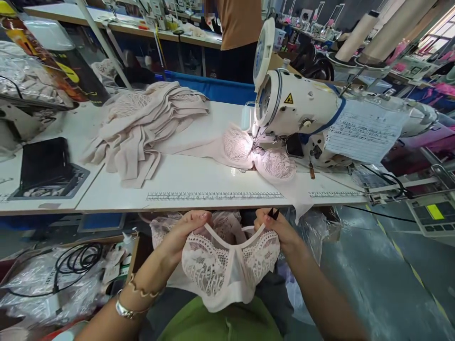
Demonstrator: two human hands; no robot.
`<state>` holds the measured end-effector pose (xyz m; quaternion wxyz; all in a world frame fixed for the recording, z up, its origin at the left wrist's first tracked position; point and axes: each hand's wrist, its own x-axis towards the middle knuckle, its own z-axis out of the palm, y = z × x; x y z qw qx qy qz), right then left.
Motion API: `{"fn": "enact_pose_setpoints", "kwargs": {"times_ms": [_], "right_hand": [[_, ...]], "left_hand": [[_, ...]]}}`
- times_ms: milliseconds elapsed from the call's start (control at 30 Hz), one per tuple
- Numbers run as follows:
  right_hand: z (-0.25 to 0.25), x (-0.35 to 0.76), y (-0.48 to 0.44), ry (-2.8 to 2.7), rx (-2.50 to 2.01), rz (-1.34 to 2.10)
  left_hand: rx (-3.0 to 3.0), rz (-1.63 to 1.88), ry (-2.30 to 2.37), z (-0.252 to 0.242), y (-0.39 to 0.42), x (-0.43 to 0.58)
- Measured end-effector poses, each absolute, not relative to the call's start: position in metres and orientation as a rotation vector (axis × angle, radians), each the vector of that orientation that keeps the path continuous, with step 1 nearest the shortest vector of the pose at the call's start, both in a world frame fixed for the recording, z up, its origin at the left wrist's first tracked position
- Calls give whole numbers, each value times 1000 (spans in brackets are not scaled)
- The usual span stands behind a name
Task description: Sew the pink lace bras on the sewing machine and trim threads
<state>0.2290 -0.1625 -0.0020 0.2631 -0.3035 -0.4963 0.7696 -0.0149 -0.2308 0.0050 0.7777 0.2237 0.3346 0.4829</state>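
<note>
A pale pink lace bra point(231, 270) is stretched between my two hands, over my lap and just below the table's front edge. My left hand point(186, 232) pinches its upper edge on the left. With closed fingers, my right hand point(279, 229) grips the other side near the strap; a small dark two-pointed tool point(273, 214), perhaps thread snips, pokes out of that hand. Another lace bra point(275, 163) lies under the lit needle of the white sewing machine point(295, 102), one wing hanging over the edge. Behind my hands is more lace fabric point(161, 229), partly hidden.
A heap of pale pink bra pieces point(142, 123) covers the table's point(199, 177) left-centre. A black tray-like object point(44, 163) and spray cans point(67, 61) stand left. Below left is a box with plastic bags and a coiled cable point(76, 263). A person point(240, 28) stands behind.
</note>
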Motion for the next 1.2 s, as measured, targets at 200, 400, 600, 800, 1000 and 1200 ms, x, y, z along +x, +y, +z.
{"fn": "enact_pose_setpoints", "kwargs": {"times_ms": [200,400,600,800,1000,1200], "right_hand": [[22,233,-157,-2047,-749,1678],[52,233,-166,-2406,-240,1617],[86,272,-181,-1948,-695,1686],[64,248,-203,-1968,-1020,1364],[33,228,-213,-2078,-936,1078],[21,229,-213,-2181,-864,552]], "left_hand": [[457,1016,636,17,-231,-2],[607,938,628,25,-212,12],[1599,1401,1147,59,-220,2],[2152,1164,1215,38,-250,31],[2086,1175,1385,6,-246,36],[1664,1090,1411,10,-239,27]]}}
